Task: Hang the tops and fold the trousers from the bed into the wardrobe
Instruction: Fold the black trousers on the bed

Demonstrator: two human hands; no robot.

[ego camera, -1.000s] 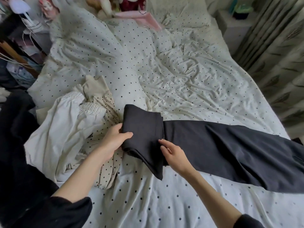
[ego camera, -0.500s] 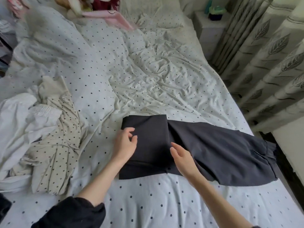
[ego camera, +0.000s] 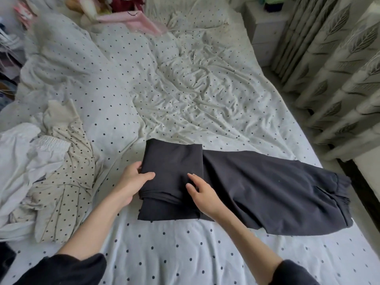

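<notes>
Left hand pinches folded edge of dark trousers, right hand flat just beside it; unsecured cuff end beyond may drag, skewing fold.

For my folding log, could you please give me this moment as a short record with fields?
garment in work: black trousers, partly folded, cuffed end unfolded toward the curtain side
left hand: grips the folded end, thumb on top
right hand: fingers flat on the fold
surface: polka-dot bed sheet
waiting: white and spotted clothes pile, left of the trousers
</notes>
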